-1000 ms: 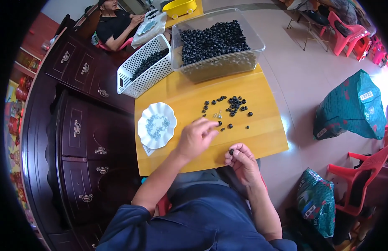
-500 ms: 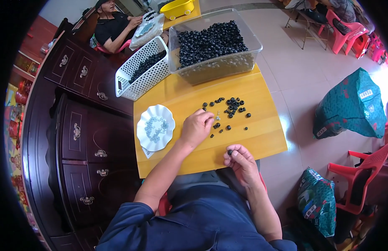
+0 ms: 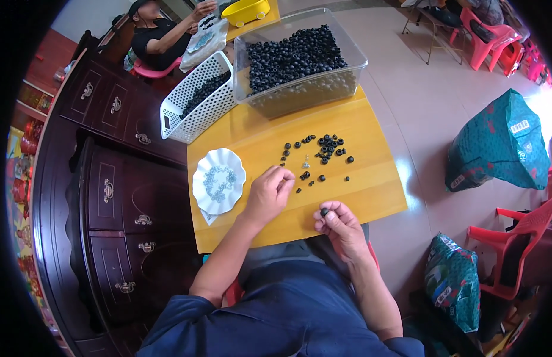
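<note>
My right hand (image 3: 342,231), near the table's front edge, pinches a small round black plastic cap (image 3: 324,212) between thumb and fingers. To its left and a little farther in, my left hand (image 3: 269,193) hovers over the table with fingertips pressed together; whatever is between them is too small to make out. Beyond both hands lie several loose black caps (image 3: 329,146) and smaller black pieces, with a few tiny clear pieces (image 3: 306,163) among them. A white scalloped plate (image 3: 200,189) holding small clear pieces sits left of my left hand.
A clear plastic bin (image 3: 300,89) full of black caps stands at the table's far end. Beside it is a white perforated basket (image 3: 190,113). Dark wooden drawers (image 3: 127,190) border the left; green bags (image 3: 496,143) stand on the right. Another person (image 3: 163,38) sits beyond.
My left hand has drawn back toward me and left, away from the tiny clear pieces. My right hand still holds the cap. The other person has raised an arm.
</note>
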Tool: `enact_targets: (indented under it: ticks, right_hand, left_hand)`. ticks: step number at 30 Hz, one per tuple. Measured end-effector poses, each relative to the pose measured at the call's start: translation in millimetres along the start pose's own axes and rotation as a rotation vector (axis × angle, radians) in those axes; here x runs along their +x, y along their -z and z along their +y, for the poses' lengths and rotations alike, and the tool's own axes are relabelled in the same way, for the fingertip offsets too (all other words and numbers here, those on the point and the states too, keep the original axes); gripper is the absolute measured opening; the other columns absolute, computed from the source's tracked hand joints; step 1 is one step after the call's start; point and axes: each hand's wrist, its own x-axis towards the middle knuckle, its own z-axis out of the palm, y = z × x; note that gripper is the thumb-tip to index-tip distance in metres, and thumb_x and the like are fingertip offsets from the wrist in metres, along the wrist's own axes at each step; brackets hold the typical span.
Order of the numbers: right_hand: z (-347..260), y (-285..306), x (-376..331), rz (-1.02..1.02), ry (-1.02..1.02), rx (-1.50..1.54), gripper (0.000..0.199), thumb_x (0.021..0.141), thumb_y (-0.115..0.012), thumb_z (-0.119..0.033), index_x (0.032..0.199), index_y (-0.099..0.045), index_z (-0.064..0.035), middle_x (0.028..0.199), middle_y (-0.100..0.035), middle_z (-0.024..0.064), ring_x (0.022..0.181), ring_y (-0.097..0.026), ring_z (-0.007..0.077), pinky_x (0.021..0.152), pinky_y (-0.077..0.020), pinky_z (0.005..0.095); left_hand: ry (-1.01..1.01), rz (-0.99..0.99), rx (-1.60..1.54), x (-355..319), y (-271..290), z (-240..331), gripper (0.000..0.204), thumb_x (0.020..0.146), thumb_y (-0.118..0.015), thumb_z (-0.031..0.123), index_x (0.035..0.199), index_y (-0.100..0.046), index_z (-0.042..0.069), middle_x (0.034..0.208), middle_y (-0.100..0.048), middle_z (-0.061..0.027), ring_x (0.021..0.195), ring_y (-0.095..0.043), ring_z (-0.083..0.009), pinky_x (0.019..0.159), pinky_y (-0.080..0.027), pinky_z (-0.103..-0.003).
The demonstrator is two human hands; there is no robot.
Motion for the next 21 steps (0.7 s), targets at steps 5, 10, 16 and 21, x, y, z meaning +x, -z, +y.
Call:
enact_targets:
  ticks: [5,10,16,21]
  right_hand:
    - [3,5,1,-0.080,0.022,0.048,0.020,0.102,-0.062,-0.017,0.120,-0.061,-0.0068,0.109,-0.070,0.0079,0.091,-0.068,0.0148,0.085,-0.0556,0.0303]
    - [2,3,1,-0.092,0.039,0.064,0.020,0.102,-0.061,-0.017,0.119,-0.059,-0.0072,0.114,-0.069,0.0087,0.091,-0.068,0.0152,0.086,-0.0548,0.0301]
    - [3,-6,0,0.020,0.171,-0.067,0.019,0.103,-0.060,-0.013,0.120,-0.058,-0.0051,0.113,-0.068,0.0085,0.094,-0.067,0.0149,0.088,-0.0532,0.0293]
    - [7,-2,0,0.066,0.328,-0.316,0.022,0.102,-0.061,-0.009,0.123,-0.058,-0.0017,0.111,-0.067,0.0079,0.097,-0.064,0.0123,0.087,-0.0524,0.0279]
  left_hand:
    - [0.253,-0.152,-0.451,-22,6,16,0.006,0.094,-0.067,0.002,0.099,-0.067,-0.001,0.090,-0.068,0.0002,0.069,-0.058,-0.0040,0.064,-0.048,-0.020]
    - [0.278,-0.178,-0.668,-27,4,27,0.013,0.096,-0.067,0.004,0.108,-0.069,-0.001,0.088,-0.068,0.0009,0.071,-0.059,-0.0032,0.065,-0.049,-0.019]
    - [0.306,-0.195,-0.797,-32,-1,27,0.012,0.096,-0.069,0.006,0.106,-0.067,0.000,0.089,-0.067,0.0003,0.071,-0.060,-0.0043,0.066,-0.049,-0.019]
    - [0.312,-0.177,-0.840,-36,-5,29,0.012,0.096,-0.069,0.007,0.106,-0.067,0.000,0.088,-0.066,0.0006,0.072,-0.060,-0.0047,0.066,-0.050,-0.019]
